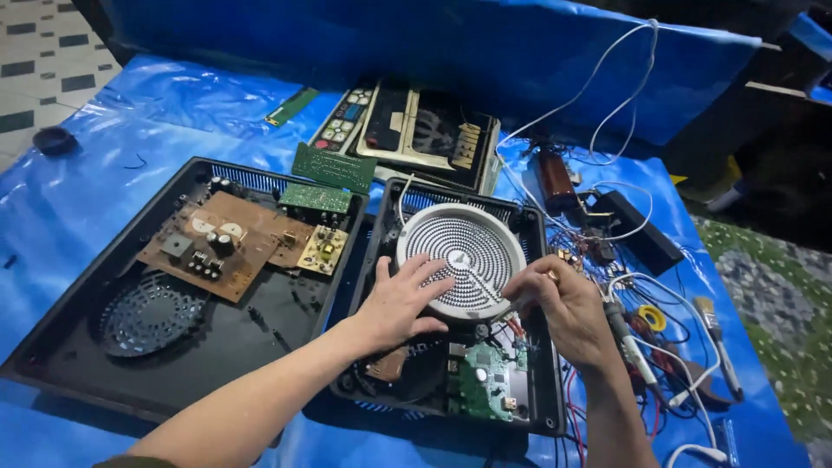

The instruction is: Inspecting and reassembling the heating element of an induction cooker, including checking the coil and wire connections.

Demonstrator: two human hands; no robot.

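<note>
Round heating coil plate (468,251), white with a spiral pattern, sits in the upper half of the right black casing (537,347), above a green circuit board (481,377). Left hand (399,303) lies flat, fingers spread, pressing the plate's lower left rim. Right hand (563,303) curls at the lower right rim, fingertips pinched together on the edge or on something small there; cannot tell which. Both hands touching the plate, neither clamped around it.

To handle well: keep pressure even on both rims, lift level rather than tilted, mind the red and white wires (520,328) running beneath toward the board, avoid snagging them.

To the left, a second open casing (78,347) with a brown circuit board (217,243) and a fan grille. Behind, a control panel (416,130) and loose green boards (334,167). To the right, tangled leads, a soldering iron (628,347) and a small brush (715,325), all on the blue-sheeted counter (130,113).
</note>
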